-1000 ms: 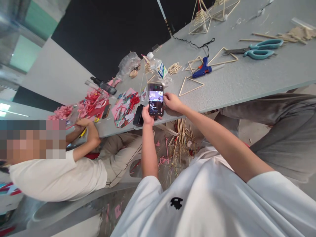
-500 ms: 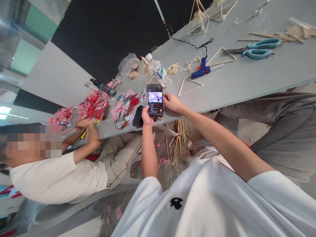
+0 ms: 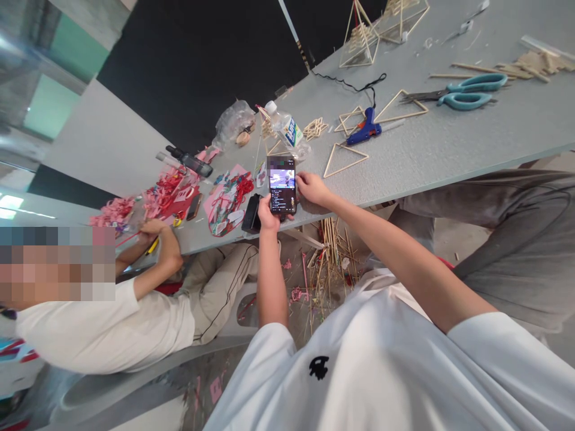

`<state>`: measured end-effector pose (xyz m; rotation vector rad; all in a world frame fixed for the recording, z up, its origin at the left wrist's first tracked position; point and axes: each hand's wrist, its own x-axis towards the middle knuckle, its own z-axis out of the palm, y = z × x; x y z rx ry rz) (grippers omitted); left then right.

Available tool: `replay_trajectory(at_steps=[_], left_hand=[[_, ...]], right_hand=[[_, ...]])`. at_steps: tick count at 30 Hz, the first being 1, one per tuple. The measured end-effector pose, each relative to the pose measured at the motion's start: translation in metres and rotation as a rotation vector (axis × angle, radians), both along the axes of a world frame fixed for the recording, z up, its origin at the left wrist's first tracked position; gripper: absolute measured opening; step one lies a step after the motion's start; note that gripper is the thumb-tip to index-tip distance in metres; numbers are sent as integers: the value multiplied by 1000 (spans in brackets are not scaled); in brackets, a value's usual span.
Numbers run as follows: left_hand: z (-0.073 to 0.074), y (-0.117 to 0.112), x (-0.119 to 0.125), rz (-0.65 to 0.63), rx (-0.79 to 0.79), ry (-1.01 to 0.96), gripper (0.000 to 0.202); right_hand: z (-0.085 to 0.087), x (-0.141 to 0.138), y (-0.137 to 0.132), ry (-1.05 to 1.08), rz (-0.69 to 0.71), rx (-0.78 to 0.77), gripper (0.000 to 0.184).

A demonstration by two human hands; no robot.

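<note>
A smartphone [image 3: 282,185] with a lit screen stands upright at the near edge of the grey table [image 3: 449,143]. My left hand [image 3: 268,219] grips its lower end from below. My right hand [image 3: 313,189] rests at the phone's right side, fingers curled, thumb by the screen. A black case-like object [image 3: 251,213] lies just left of the phone. A stick triangle [image 3: 345,159] lies on the table just beyond my right hand.
A blue glue gun [image 3: 365,127], teal scissors [image 3: 467,94], a water bottle [image 3: 286,128], stick frames [image 3: 359,36] and pink-red paper crafts [image 3: 224,197] are on the table. A person in a white shirt [image 3: 108,323] sits at left. Loose sticks [image 3: 330,251] litter the floor.
The phone and both hands have stayed nearly in place; the view has shifted slightly. The person at left has moved a little.
</note>
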<state>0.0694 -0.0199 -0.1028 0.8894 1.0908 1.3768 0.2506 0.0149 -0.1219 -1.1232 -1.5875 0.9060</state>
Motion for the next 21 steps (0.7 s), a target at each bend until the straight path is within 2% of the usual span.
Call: replay_trajectory(at_steps=[14, 21], left_hand=[[0, -1, -1, -40, -8, 13, 44], [-2, 1, -1, 5, -1, 16, 42]], right_hand=[[2, 1, -1, -16, 0, -22, 32], [3, 1, -2, -34, -10, -22, 31]])
